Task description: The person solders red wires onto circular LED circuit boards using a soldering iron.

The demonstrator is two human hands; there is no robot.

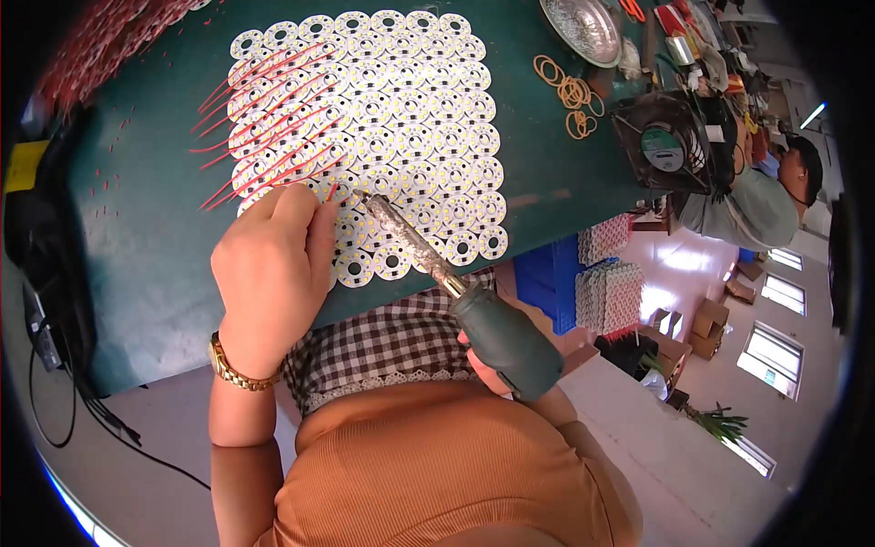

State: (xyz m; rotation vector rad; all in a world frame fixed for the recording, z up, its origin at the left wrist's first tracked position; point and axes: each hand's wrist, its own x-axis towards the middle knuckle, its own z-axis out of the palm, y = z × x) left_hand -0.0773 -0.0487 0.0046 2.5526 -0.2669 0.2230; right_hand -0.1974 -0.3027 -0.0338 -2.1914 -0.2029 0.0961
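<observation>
A panel of round white LED boards [418,141] lies on the green table [169,283]. Red wires [273,114] run across its left part, their loose ends reaching past the panel's left edge. My left hand [273,251] is closed over the lower left boards, pinching a thin red wire [332,192] between thumb and fingers. From the lower right, my right hand [488,366] grips the dark green handle of a soldering iron [509,339], and the handle hides most of its fingers. The iron's tip is at the boards, just right of the pinched wire.
A heap of red wires [100,55] lies at the far left. Rubber bands [574,93], a metal bowl [583,29] and a small fan [663,146] stand on the right. Black cables [68,301] hang at the left edge. Another person [756,205] sits beyond the fan.
</observation>
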